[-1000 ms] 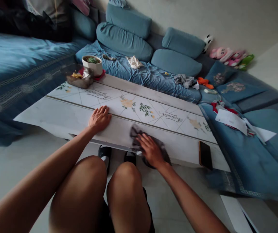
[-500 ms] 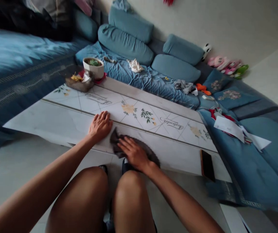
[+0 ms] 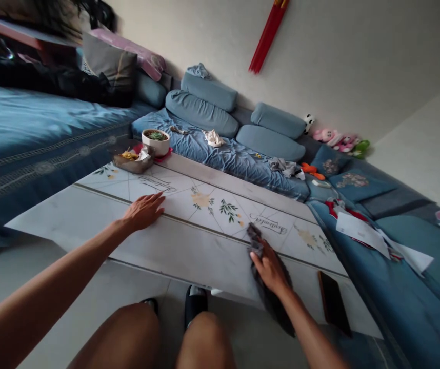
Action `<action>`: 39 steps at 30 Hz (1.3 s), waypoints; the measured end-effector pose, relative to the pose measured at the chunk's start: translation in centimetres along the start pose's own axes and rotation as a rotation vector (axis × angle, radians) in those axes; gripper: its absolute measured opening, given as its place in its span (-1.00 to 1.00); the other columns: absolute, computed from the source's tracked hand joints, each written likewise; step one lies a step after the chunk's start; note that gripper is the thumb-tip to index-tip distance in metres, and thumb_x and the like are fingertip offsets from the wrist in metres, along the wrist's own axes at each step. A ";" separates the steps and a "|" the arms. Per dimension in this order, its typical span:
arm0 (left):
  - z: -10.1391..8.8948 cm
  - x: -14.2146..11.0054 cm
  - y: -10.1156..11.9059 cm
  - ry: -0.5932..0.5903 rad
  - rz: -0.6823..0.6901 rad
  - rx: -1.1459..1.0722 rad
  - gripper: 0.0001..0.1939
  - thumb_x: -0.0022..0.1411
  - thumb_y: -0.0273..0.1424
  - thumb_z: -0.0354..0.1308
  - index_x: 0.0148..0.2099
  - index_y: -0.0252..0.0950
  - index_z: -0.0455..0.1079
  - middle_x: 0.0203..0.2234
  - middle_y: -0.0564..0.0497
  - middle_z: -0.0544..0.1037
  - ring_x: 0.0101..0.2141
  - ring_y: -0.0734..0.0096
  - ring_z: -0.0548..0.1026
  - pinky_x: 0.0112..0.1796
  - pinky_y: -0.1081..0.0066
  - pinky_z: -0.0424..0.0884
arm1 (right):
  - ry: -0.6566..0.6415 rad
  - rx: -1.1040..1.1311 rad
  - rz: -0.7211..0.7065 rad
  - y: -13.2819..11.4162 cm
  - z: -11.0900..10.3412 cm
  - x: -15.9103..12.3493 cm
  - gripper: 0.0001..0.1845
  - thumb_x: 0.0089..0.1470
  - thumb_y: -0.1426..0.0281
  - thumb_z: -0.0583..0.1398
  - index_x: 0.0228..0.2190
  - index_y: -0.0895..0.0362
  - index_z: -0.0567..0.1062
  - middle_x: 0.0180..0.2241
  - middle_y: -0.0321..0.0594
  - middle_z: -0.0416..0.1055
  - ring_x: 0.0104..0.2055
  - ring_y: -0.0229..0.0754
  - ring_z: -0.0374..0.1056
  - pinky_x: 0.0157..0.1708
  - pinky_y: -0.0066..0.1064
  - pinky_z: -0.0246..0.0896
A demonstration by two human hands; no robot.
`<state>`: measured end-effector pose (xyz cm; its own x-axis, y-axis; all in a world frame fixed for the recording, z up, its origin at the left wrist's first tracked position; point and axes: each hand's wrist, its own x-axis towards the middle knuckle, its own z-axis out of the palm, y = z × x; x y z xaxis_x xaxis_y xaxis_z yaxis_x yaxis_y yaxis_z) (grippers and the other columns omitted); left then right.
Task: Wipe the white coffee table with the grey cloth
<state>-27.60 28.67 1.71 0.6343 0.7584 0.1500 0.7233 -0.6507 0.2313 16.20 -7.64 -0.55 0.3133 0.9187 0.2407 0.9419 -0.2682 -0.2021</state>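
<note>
From where I stand, the person sits with both arms stretched over the long white table (image 3: 189, 248). The right hand (image 3: 269, 266) holds the dark cloth (image 3: 274, 300) — it is bunched at the fingers, one end poking out ahead over the printed strip, the rest trailing under the wrist and down past the table's near edge. The grip is narrow, closed around that bunch, though some of the fingers are hidden. The left hand (image 3: 143, 211) holds nothing; it lies palm down on the table, fingers extended and close together, reaching onto the printed strip. Near the right forearm a phone (image 3: 334, 303) lies by the near edge. At the table's far left corner sits a see-through tray (image 3: 132, 163) with yellowish and white bits in it, and just beside it a white pot (image 3: 156, 146) with a green plant (image 3: 156, 136). Blue sofas (image 3: 239, 159) run around the table — papers (image 3: 362, 234) lie on the right side.
</note>
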 end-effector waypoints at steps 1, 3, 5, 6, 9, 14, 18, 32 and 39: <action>0.0 0.4 -0.4 0.008 -0.021 0.013 -0.32 0.61 -0.18 -0.07 0.60 -0.33 0.37 0.63 -0.22 0.26 0.59 -0.06 0.27 0.57 -0.09 0.16 | 0.004 -0.035 0.081 1.9 -0.3 1.0 -0.26 0.54 0.04 0.02 0.48 0.21 0.45 0.47 0.16 0.43 0.56 0.20 0.31 0.56 0.16 0.25; 0.5 0.8 -0.8 0.009 -0.048 0.030 -0.26 0.65 -0.14 -0.13 0.67 -0.40 0.23 0.66 -0.26 0.14 0.65 -0.08 0.11 0.60 -0.17 0.05 | -0.006 -0.094 0.202 4.4 -0.7 4.0 -0.28 0.51 0.08 0.00 0.43 0.21 0.50 0.44 0.16 0.47 0.55 0.19 0.32 0.58 0.10 0.22; 1.2 0.7 -0.8 0.024 -0.065 0.038 -0.25 0.68 -0.14 -0.18 0.70 -0.39 0.17 0.67 -0.24 0.13 0.66 -0.05 0.08 0.62 -0.15 -0.01 | -0.014 -0.126 0.263 5.5 -0.6 7.9 -0.30 0.50 0.12 0.01 0.41 0.21 0.53 0.43 0.17 0.47 0.55 0.18 0.32 0.58 0.05 0.19; 1.6 0.6 -0.8 0.041 -0.071 0.040 -0.25 0.68 -0.14 -0.19 0.71 -0.37 0.17 0.67 -0.21 0.13 0.66 -0.03 0.08 0.63 -0.12 -0.03 | -0.016 -0.133 0.278 5.7 -0.4 10.1 -0.30 0.49 0.13 0.01 0.41 0.22 0.53 0.43 0.19 0.46 0.55 0.18 0.31 0.59 0.03 0.18; 2.7 0.1 -1.1 0.095 -0.058 0.044 -0.26 0.69 -0.11 -0.21 0.70 -0.32 0.20 0.67 -0.16 0.15 0.65 0.00 0.12 0.63 -0.10 -0.03 | -0.035 -0.155 0.312 5.6 0.5 17.7 -0.27 0.49 0.18 -0.01 0.45 0.30 0.47 0.49 0.26 0.38 0.59 0.21 0.25 0.61 0.03 0.10; 3.4 -0.4 -1.7 0.177 -0.005 0.063 -0.24 0.70 -0.06 -0.28 0.68 -0.28 0.25 0.64 -0.16 0.23 0.62 0.00 0.21 0.62 -0.14 0.05 | -0.068 -0.156 0.302 2.8 3.0 32.3 -0.24 0.53 0.21 -0.04 0.53 0.38 0.32 0.57 0.30 0.23 0.62 0.23 0.18 0.60 0.08 0.08; 3.1 -0.4 -1.8 0.189 -0.002 0.106 -0.26 0.70 -0.06 -0.26 0.65 -0.29 0.30 0.62 -0.16 0.28 0.60 -0.01 0.25 0.59 -0.13 0.13 | -0.084 -0.105 0.215 -3.6 6.3 41.8 -0.30 0.54 0.30 -0.04 0.51 0.39 0.34 0.57 0.30 0.25 0.62 0.21 0.17 0.62 0.08 0.00; 1.4 0.5 -0.9 0.065 -0.091 0.059 -0.33 0.66 -0.25 -0.16 0.65 -0.27 0.30 0.63 -0.16 0.26 0.62 0.04 0.20 0.61 -0.08 0.09 | -0.262 0.114 -0.471 -23.6 6.0 17.9 -0.22 0.54 0.11 0.17 0.62 0.11 0.25 0.68 -0.13 0.01 0.73 0.07 -0.09 0.70 -0.01 -0.09; 1.1 0.1 -0.4 0.031 -0.095 0.058 -0.28 0.66 -0.24 -0.23 0.69 -0.38 0.22 0.66 -0.20 0.16 0.64 0.01 0.14 0.63 -0.11 0.02 | -0.075 0.089 -0.216 -5.1 2.3 1.3 -0.24 0.55 0.17 0.09 0.64 -0.01 0.20 0.64 -0.11 0.16 0.69 0.09 0.06 0.63 0.14 0.15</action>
<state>-27.47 28.97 0.55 0.5538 0.8171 0.1602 0.7950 -0.5761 0.1899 11.53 -4.42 -1.36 0.0932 0.9717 0.2172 0.9706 -0.0400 -0.2374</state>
